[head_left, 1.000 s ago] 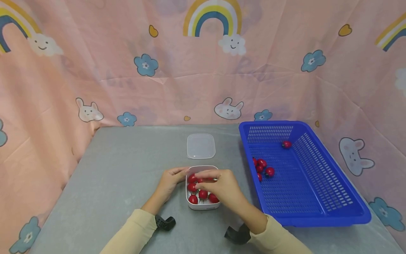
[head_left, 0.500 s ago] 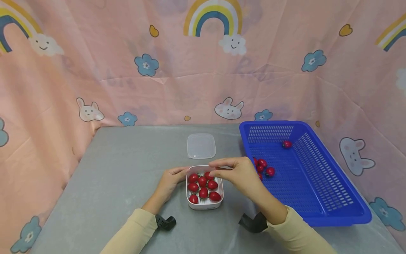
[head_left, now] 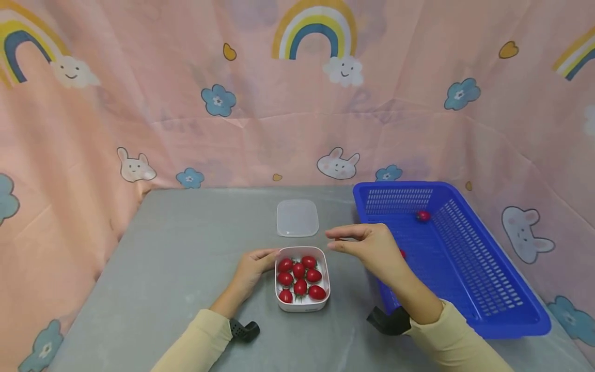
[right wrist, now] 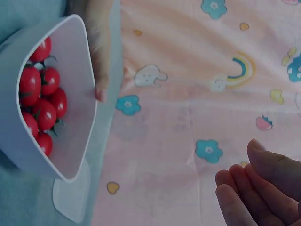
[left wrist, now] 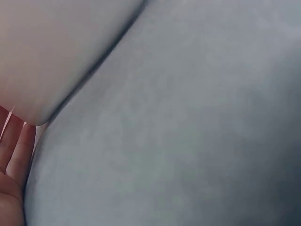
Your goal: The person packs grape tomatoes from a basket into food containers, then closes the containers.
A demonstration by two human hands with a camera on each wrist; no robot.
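Several red cherry tomatoes with green stems sit in a small white container on the table. My left hand rests at its back left corner, fingertips at the rim; in the left wrist view, its straight fingers lie against the container's wall. My right hand is raised between the container and the blue basket, with nothing between thumb and fingers. In the right wrist view the thumb and fingers of the right hand are apart, and the tomatoes show in the container.
A clear flat lid lies behind the container. One cherry tomato lies at the back of the basket; another peeks out beside my right hand, which hides part of the basket's left side. A pink patterned cloth hangs behind the grey table.
My right hand has moved from over the container right towards the basket, uncovering the tomatoes in the container. My left hand has stayed at the container's corner. The head view has shifted slightly.
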